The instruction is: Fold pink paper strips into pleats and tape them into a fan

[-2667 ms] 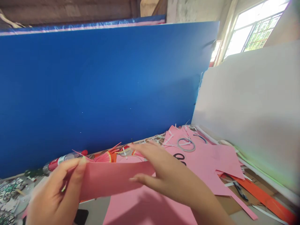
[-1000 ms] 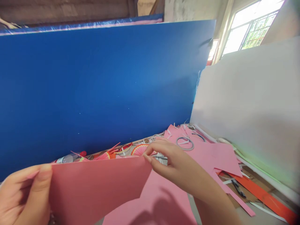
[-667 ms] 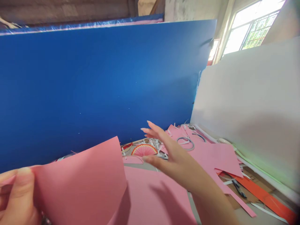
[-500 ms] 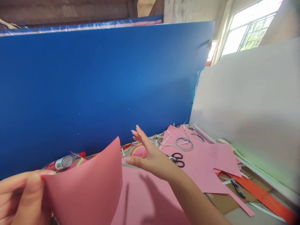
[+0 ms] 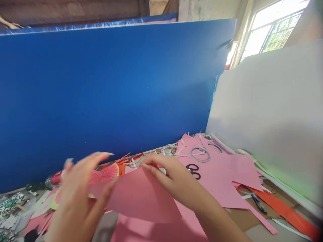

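Observation:
A pink paper sheet [image 5: 146,198] is raised at a tilt over another pink sheet [image 5: 128,230] lying on the table. My right hand [image 5: 174,181] pinches its upper corner between thumb and fingers. To the left, my left hand [image 5: 80,191] is spread and somewhat blurred, with its thumb beside the raised sheet's left end. Whether that thumb touches the paper is unclear. Behind my hands lies a pink pleated paper fan [image 5: 108,172] with a yellow edge.
Black-handled scissors [image 5: 193,171] and tape rings [image 5: 200,154] rest on pink sheets [image 5: 219,181] at right. A cutter [image 5: 258,203] lies near an orange strip [image 5: 285,210]. Blue [image 5: 113,90] and white [image 5: 270,124] panels stand behind. Scraps clutter the left.
My right hand was open and now pinches the sheet's corner. My left hand has let go of the paper, opened and moved right. The raised sheet has swung lower and to the right.

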Motion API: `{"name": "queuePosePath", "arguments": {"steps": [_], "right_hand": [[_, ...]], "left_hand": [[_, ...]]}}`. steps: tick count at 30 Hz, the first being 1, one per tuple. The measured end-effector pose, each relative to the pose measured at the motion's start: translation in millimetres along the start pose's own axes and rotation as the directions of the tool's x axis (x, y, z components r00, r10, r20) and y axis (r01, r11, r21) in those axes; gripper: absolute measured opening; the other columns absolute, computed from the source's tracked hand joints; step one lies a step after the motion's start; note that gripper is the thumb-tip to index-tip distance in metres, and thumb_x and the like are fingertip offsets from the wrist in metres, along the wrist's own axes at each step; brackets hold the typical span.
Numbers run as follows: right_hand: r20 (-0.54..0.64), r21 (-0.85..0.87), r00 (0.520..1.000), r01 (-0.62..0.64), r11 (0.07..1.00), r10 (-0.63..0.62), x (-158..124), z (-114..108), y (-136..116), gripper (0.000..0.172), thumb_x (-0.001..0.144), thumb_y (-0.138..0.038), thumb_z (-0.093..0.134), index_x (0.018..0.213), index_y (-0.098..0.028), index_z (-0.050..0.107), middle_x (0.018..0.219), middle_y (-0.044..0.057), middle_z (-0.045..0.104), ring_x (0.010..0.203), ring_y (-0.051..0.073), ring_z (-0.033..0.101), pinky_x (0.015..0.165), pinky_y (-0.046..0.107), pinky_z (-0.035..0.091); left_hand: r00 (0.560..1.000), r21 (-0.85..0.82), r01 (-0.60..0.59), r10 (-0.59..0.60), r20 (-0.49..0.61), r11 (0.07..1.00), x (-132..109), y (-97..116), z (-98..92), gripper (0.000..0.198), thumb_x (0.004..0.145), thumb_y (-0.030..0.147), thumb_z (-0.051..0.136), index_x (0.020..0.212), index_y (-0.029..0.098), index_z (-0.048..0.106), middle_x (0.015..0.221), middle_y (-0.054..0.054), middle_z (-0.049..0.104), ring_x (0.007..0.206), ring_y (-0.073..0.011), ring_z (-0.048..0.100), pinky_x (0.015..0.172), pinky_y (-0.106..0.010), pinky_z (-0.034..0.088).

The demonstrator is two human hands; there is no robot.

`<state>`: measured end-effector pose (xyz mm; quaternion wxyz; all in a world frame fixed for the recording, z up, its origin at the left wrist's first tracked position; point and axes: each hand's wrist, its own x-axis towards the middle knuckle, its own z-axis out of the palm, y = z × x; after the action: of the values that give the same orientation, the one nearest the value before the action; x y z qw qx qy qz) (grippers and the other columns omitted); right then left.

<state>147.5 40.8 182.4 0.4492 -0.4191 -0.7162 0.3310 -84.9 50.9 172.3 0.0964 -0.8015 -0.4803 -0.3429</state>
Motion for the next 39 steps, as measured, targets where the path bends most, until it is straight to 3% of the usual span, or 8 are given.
{"name": "queuePosePath", "arguments": {"steps": [3, 5, 7, 17, 23, 27, 32, 39], "right_hand": [[0.046, -0.116, 0.998, 0.044, 0.992, -0.039, -2.6, 4.9, -7.4, 0.022, 0.094, -0.018, 0.038, 0.087, -0.022, 0.058, 0.088, -0.004, 0.063, 0.081, 0.010, 0.055, 0.072, 0.023, 0.037], [0.048, -0.199, 0.998, 0.041, 0.979, -0.032, -3.9, 5.0, -9.2, 0.021, 0.094, -0.017, 0.039, 0.088, -0.022, 0.058, 0.088, -0.004, 0.063, 0.081, 0.011, 0.054, 0.072, 0.024, 0.037], [0.028, -0.284, 0.999, 0.030, 0.958, -0.023, -5.2, 2.7, -10.0, 0.020, 0.094, -0.017, 0.039, 0.086, -0.022, 0.057, 0.086, -0.003, 0.063, 0.080, 0.012, 0.053, 0.072, 0.025, 0.036], [-0.046, -0.412, 0.999, 0.003, 0.911, -0.024, -6.7, -2.2, -7.9, 0.028, 0.097, -0.023, 0.031, 0.088, -0.023, 0.059, 0.088, 0.001, 0.064, 0.085, 0.017, 0.053, 0.075, 0.030, 0.038], [-0.229, -0.356, 0.973, -0.079, 0.931, -0.005, -5.6, -4.3, -1.9, 0.023, 0.096, -0.025, 0.034, 0.100, -0.023, 0.057, 0.095, 0.002, 0.063, 0.089, 0.018, 0.056, 0.077, 0.031, 0.039], [-0.082, -0.174, 0.996, -0.037, 0.984, 0.023, -7.4, 0.2, -8.2, 0.015, 0.092, -0.032, 0.045, 0.098, -0.025, 0.056, 0.095, -0.001, 0.064, 0.088, 0.014, 0.058, 0.070, 0.025, 0.041], [-0.075, -0.201, 0.992, 0.084, 0.976, -0.100, -10.7, 8.3, -7.3, 0.016, 0.092, -0.015, 0.042, 0.083, -0.021, 0.053, 0.082, -0.003, 0.063, 0.076, 0.011, 0.055, 0.069, 0.024, 0.039], [-0.207, -0.352, 0.950, 0.151, 0.924, -0.234, -18.4, -10.4, -1.2, 0.017, 0.090, -0.011, 0.043, 0.086, -0.024, 0.053, 0.081, -0.002, 0.060, 0.078, 0.014, 0.054, 0.073, 0.027, 0.040]], "left_hand": [[0.966, -0.086, -0.052, 0.072, 0.248, 0.995, 6.1, 21.5, 11.3, 0.022, 0.087, 0.038, 0.048, 0.103, 0.026, 0.057, 0.101, -0.003, 0.068, 0.099, -0.0226, 0.061, 0.090, -0.036, 0.047], [0.947, -0.139, 0.004, 0.041, 0.318, 0.990, 6.4, 26.4, 15.0, 0.019, 0.090, 0.035, 0.043, 0.090, 0.025, 0.059, 0.087, 0.000, 0.069, 0.079, -0.0173, 0.065, 0.066, -0.024, 0.051], [0.942, -0.176, 0.037, 0.024, 0.335, 0.984, 6.2, 26.6, 14.8, 0.022, 0.091, 0.035, 0.041, 0.085, 0.025, 0.060, 0.078, 0.002, 0.068, 0.067, -0.0144, 0.064, 0.057, -0.020, 0.049], [0.922, -0.204, 0.115, -0.028, 0.387, 0.972, 8.5, 29.7, 3.7, 0.027, 0.091, 0.041, 0.039, 0.081, 0.026, 0.060, 0.075, 0.005, 0.067, 0.068, -0.0130, 0.064, 0.060, -0.019, 0.047], [0.965, -0.162, 0.013, 0.030, 0.260, 0.987, 7.2, 20.7, 5.5, 0.023, 0.090, 0.037, 0.042, 0.088, 0.024, 0.062, 0.081, 0.001, 0.071, 0.070, -0.0142, 0.066, 0.061, -0.018, 0.051], [0.985, -0.156, -0.010, 0.037, 0.170, 0.988, 3.6, 18.5, 7.5, 0.023, 0.089, 0.038, 0.044, 0.097, 0.025, 0.062, 0.091, 0.001, 0.073, 0.075, -0.0140, 0.068, 0.060, -0.016, 0.052], [0.985, -0.240, 0.049, -0.007, 0.171, 0.969, 2.5, 27.0, 13.5, 0.023, 0.089, 0.035, 0.046, 0.103, 0.023, 0.061, 0.102, -0.001, 0.071, 0.088, -0.0133, 0.066, 0.075, -0.016, 0.051], [0.957, -0.373, 0.092, 0.022, 0.290, 0.923, 4.5, 31.0, 12.2, 0.020, 0.089, 0.030, 0.048, 0.101, 0.024, 0.064, 0.096, 0.001, 0.071, 0.081, -0.0116, 0.066, 0.069, -0.014, 0.050]]}}
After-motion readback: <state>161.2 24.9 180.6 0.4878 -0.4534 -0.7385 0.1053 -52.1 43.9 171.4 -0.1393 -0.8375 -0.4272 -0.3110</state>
